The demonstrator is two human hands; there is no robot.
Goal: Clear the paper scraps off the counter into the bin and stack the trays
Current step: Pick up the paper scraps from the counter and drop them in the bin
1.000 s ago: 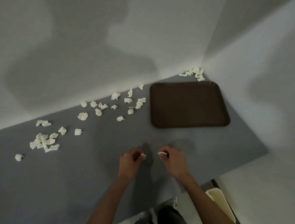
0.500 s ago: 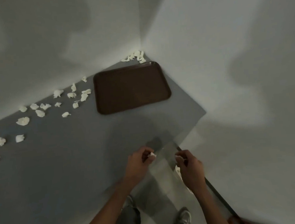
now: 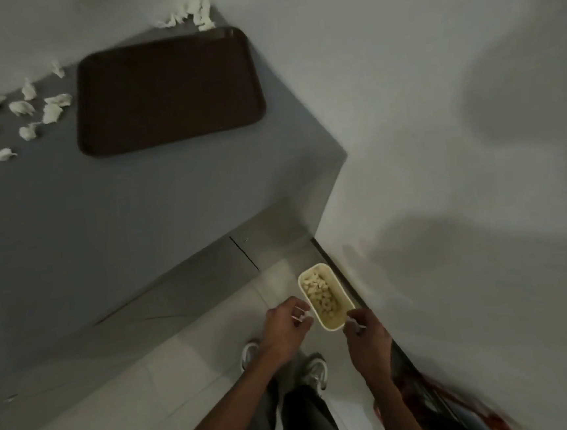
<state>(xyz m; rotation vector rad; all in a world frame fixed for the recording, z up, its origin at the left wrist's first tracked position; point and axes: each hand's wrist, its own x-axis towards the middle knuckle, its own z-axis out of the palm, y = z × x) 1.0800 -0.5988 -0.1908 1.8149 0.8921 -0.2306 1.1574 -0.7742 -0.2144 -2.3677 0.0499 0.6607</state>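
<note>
So, I've got both hands down by the bin (image 3: 341, 290) on the floor: left hand (image 3: 287, 327) at its 8 o'clock, right hand (image 3: 368, 339) at its 5, fingers curled, each pinching a paper scrap (image 3: 299, 316). The tray (image 3: 168, 91) sits on the counter (image 3: 103, 203), with loose scraps (image 3: 22, 107) at its 9 o'clock.

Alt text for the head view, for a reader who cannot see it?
The left hand and the right hand each pinch a paper scrap at the near end of a cream bin on the floor that already holds scraps. Beyond, a brown tray lies on the grey counter with loose scraps to its left and behind it.
</note>
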